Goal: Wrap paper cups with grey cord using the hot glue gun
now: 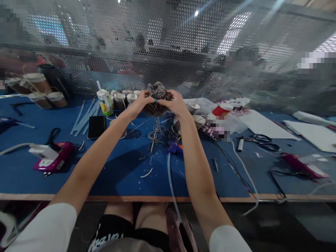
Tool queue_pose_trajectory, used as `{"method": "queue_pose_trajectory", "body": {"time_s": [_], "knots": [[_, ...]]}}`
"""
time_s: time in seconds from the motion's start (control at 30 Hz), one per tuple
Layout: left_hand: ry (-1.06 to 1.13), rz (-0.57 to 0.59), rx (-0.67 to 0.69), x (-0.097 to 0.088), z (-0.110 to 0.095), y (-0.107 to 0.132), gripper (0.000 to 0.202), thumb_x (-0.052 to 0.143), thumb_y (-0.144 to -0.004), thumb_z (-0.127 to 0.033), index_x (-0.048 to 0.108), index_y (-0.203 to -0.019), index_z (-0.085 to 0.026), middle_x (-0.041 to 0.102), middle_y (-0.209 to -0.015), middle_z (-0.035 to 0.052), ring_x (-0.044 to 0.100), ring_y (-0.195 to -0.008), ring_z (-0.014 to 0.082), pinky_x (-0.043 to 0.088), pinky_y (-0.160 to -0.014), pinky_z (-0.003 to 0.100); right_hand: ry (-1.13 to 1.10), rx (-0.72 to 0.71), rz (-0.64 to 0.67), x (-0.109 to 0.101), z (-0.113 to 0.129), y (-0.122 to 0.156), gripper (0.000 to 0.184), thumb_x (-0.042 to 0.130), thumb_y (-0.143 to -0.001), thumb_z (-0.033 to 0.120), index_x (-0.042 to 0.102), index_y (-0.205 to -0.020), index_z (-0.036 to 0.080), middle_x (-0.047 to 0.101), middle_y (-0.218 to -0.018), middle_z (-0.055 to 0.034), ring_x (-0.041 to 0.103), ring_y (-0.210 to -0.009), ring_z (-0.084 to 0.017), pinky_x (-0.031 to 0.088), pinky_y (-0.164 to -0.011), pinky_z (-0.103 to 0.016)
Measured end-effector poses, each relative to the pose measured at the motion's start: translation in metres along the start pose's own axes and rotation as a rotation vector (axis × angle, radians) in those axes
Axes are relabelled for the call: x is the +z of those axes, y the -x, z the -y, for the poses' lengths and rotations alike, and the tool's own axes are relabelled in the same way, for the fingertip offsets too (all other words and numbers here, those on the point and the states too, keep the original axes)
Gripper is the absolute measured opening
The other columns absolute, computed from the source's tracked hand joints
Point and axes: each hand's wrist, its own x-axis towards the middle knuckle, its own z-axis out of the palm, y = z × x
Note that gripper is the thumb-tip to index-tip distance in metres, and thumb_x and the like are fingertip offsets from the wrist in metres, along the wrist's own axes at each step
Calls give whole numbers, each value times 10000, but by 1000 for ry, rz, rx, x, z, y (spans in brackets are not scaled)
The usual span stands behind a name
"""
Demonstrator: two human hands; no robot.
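Note:
Both hands grip a tangled ball of grey-brown twine, raised over the far part of the blue table. My left hand closes on its left side and my right hand on its right, the thumbs meeting in front. Below the ball, loops of loose cord and a thin stick lie on the tabletop. A blue glue gun rests near my right forearm, a clear glue stick trailing from it over the table edge.
Several twine-wrapped cups, a juice carton and a black phone are at left. A magenta power strip lies nearer. Scissors, a red cup and white sheets sit at right. A perforated metal screen stands behind.

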Motion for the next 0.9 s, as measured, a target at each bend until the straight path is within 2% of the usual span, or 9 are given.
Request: {"method": "queue_pose_trajectory", "body": {"time_s": [0.07, 0.17, 0.37, 0.47, 0.57, 0.63, 0.7, 0.8, 0.9], "knots": [[-111, -19, 110, -3, 2, -1, 419, 629, -717, -104, 476, -1094, -206, 620, -1074, 46, 629, -1145, 260, 516, -1033, 480, -2, 16, -43, -2, 10, 2, 416, 690, -744, 297, 641, -1137, 170, 694, -1162, -122, 638, -1111, -303, 525, -991, -468], [-207, -65, 243, -8, 5, -4, 448, 596, -672, -22, 487, -1073, -190, 591, -1034, 30, 608, -1159, 260, 475, -1078, 516, -2, -26, -31, -8, 26, 6, 261, 643, -763, 219, 697, -1014, 176, 717, -1041, -81, 652, -1064, -289, 523, -993, -454], [-188, -68, 230, -12, -4, -3, 313, 519, -714, -26, 525, -991, -171, 609, -982, 18, 617, -1123, 235, 470, -1083, 492, -348, 90, 169, -26, 39, 14, 267, 527, -781, 102, 710, -954, 193, 708, -859, -33, 673, -896, -226, 580, -840, -400], [-199, -82, 269, -15, -10, -2, 319, 508, -726, -21, 535, -1003, -177, 595, -963, -4, 617, -1145, 241, 473, -1075, 494, -548, 193, 266, -36, 41, 19, 275, 461, -851, 134, 697, -975, 202, 711, -865, -53, 683, -869, -212, 592, -801, -379], [-228, -54, 272, -20, -15, -2, 363, 513, -748, -15, 537, -1072, -177, 588, -961, -8, 625, -1142, 249, 481, -1061, 495, -620, 256, 238, -38, 43, 20, 262, 408, -948, 241, 667, -977, 218, 716, -958, -63, 688, -917, -207, 593, -798, -367], [-260, -12, 276, -23, -18, -1, 377, 532, -763, -20, 541, -1111, -164, 598, -969, 0, 621, -1150, 268, 471, -1066, 516, -650, 297, 194, -35, 44, 19, 179, 482, -941, 303, 636, -941, 211, 700, -1001, -61, 679, -921, -203, 588, -768, -352], [-286, 29, 308, -24, -21, 1, 329, 568, -805, -81, 556, -1122, -169, 618, -1004, 8, 602, -1185, 289, 449, -1084, 544, -669, 327, 142, -28, 43, 17, 117, 610, -868, 308, 600, -914, 201, 676, -979, -53, 658, -911, -198, 575, -723, -330], [-283, 42, 350, -22, -25, 5, 250, 632, -854, -299, 585, -1095, -254, 656, -1094, 1, 561, -1244, 299, 428, -1123, 548, -729, 325, 103, -20, 39, 13, 235, 723, -766, 310, 565, -911, 213, 640, -917, -24, 628, -898, -191, 557, -693, -313], [-241, 66, 358, -20, -27, 7, 375, 676, -815, -477, 571, -1124, -292, 663, -1202, 4, 525, -1286, 307, 427, -1128, 547, -801, 306, 82, -16, 30, 9, 319, 767, -720, 371, 527, -882, 237, 626, -904, -9, 622, -906, -191, 553, -706, -316]]}}
